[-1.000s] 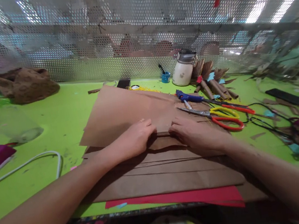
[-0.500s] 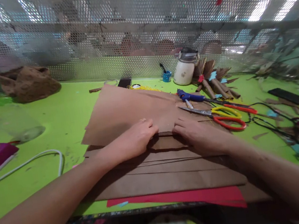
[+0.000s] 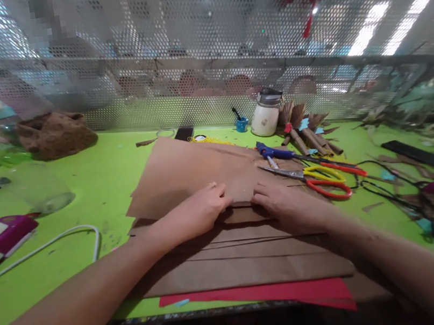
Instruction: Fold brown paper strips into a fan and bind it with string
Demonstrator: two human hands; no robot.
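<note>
A sheet of brown paper [image 3: 189, 172] lies in front of me over a stack of brown paper [image 3: 233, 273]. My left hand [image 3: 207, 206] pinches the sheet's near edge, which looks folded, with its fingers curled. A short gap to the right, my right hand [image 3: 277, 199] grips the same edge, thumb hidden underneath. Scissors [image 3: 317, 177] with yellow and red handles rest beyond my right hand, beside a blue glue gun [image 3: 276, 151]. Red paper [image 3: 261, 293] sticks out from under the stack's near side.
At the back stand a white jar [image 3: 267, 114], a small blue pot [image 3: 241, 123] and paper bundles [image 3: 306, 130]. Purple power strips [image 3: 4, 243] and cables lie at both sides. A brown cloth bag [image 3: 56, 135] sits at the back left, before a perforated metal screen [image 3: 164, 56].
The camera view has tilted up a little, so everything sits lower in the picture. Both hands keep their hold on the paper's edge, with hardly any movement.
</note>
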